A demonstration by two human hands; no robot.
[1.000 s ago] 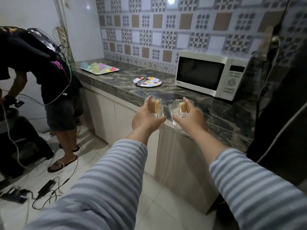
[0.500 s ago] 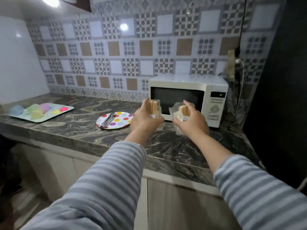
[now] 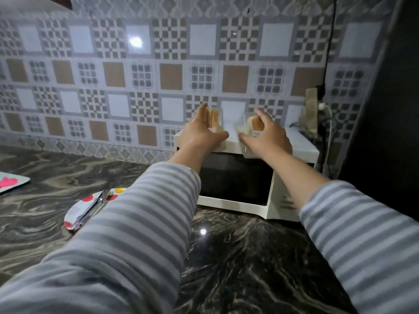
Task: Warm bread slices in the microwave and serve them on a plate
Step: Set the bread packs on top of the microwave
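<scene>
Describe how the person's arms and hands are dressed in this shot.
Both arms wear long sleeves with horizontal stripes in grey and a paler blue-grey, of soft-looking fabric. The left sleeve ends partway up the forearm, as does the right sleeve, leaving wrists uncovered. The left hand and right hand are bare: no gloves, and no rings, watch or bracelet can be seen.

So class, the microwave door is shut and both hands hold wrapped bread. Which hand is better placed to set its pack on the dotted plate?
Probably the left hand. The plate lies on the counter to the left of the microwave, below the left forearm, while the right hand holds its bread further right, above the microwave.
</scene>
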